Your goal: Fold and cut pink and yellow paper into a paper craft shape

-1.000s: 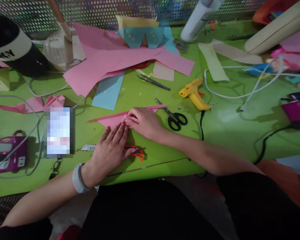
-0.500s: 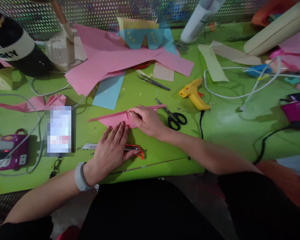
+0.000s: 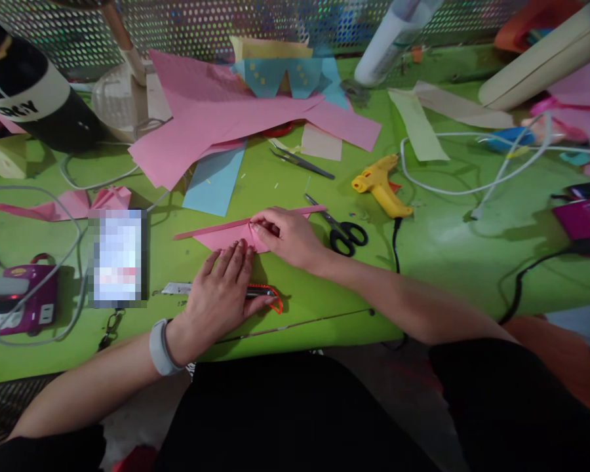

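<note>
The folded pink paper (image 3: 221, 236) lies on the green tabletop (image 3: 319, 298), with a narrow strip along its far edge. The left hand (image 3: 219, 288) is laid out with grip open, fingertips on the near edge of the paper, palm over the utility knife (image 3: 177, 288). The right hand (image 3: 295, 241) is curled, fingertips at the crease; whether its grip is closed on the paper cannot be determined. Scissors (image 3: 345, 237) lie near the paper's right end
</note>
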`<state>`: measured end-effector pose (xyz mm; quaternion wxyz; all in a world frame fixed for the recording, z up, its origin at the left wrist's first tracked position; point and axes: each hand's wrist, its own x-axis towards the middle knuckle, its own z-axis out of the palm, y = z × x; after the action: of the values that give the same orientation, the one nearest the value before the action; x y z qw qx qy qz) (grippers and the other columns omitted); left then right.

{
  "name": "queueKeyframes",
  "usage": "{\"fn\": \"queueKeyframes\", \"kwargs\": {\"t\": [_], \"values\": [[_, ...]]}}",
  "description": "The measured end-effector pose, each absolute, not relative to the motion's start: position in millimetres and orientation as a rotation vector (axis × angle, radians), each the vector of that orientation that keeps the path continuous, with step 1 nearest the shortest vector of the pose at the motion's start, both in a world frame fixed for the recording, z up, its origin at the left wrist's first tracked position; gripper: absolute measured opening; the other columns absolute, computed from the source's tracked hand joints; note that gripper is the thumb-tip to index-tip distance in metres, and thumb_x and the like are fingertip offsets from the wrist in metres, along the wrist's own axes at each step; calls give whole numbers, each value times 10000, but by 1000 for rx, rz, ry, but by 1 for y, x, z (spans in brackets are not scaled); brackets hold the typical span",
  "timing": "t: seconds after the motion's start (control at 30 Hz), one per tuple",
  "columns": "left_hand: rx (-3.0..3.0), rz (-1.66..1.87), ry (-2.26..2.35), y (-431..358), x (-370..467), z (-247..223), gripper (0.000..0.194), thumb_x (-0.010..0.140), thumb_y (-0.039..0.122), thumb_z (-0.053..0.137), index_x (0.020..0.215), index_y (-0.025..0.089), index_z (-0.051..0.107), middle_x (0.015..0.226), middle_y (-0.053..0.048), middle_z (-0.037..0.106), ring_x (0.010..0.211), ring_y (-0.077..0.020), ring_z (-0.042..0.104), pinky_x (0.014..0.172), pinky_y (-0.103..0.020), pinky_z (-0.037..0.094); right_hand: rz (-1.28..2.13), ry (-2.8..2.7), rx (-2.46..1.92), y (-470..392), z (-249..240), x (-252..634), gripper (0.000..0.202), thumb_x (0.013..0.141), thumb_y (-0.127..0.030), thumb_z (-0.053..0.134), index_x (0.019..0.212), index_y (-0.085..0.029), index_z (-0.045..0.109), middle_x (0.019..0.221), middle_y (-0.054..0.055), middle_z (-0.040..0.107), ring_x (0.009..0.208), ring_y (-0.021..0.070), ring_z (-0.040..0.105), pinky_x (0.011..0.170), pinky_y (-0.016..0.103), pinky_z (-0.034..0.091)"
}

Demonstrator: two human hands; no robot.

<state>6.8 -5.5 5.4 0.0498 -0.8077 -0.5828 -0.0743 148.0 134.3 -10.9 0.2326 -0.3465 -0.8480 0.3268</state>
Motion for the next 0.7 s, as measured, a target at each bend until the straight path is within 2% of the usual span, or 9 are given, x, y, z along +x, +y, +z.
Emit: {"fn": "queueKeyframes", "kwargs": {"t": [0.33,0.7], "values": [[-2468,-209,-1794,-5,7,7,821,950,686,333,1332,-1,571,1386,-240,562,1266,-351,572,1041,-492,468,841,-2392,-970,135,-10,148,133,914,-203,541,927,-183,673,928,60,702,820,174,622,750,308,456],[-2493,-196,-1792,-5,6,8,814,954,675,340,1330,-11,564,1392,-255,548,1281,-368,556,1070,-512,448,814,-2408,-967,136,-12,148,131,933,-212,542,929,-169,666,915,58,668,799,164,596,718,302,428]]}}
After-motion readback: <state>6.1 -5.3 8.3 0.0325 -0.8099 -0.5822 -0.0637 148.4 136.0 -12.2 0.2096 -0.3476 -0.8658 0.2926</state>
